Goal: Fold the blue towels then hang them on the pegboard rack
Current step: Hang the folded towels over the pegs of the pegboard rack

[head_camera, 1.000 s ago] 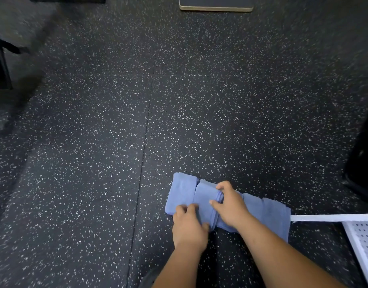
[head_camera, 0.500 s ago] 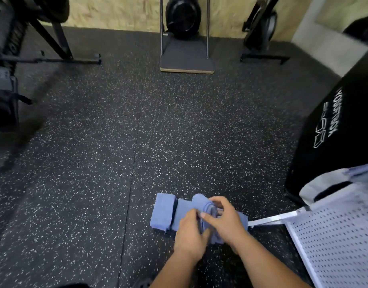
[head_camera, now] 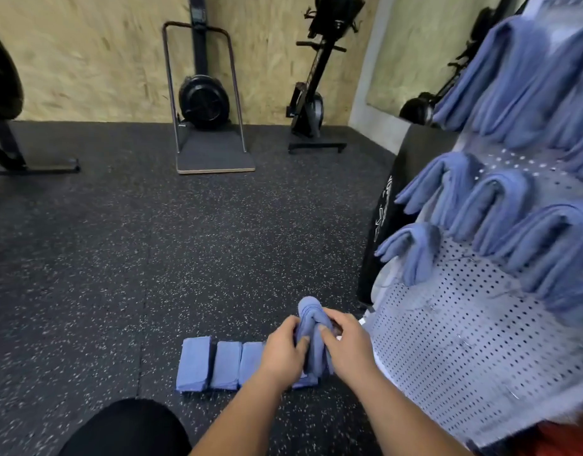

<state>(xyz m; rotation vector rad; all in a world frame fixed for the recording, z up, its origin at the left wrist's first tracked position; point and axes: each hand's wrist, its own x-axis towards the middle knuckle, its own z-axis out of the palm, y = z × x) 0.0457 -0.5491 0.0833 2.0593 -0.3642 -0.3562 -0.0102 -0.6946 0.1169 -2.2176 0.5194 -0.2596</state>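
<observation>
Both hands, left hand (head_camera: 281,352) and right hand (head_camera: 347,345), grasp a folded towel (head_camera: 311,319) between them, bent for hanging on the nearby pegboard rack (head_camera: 464,340).

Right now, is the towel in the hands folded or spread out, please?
Folded: the towel is a narrow, layered bundle, gripped between the left hand and right hand.

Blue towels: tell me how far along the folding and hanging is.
Done: several hung towels drape over pegs on the pegboard rack. In hand: the left hand and right hand grip the held towel, folded and upright. Left: at least three floor towels, folded, lie in a row, not yet hung.
</observation>
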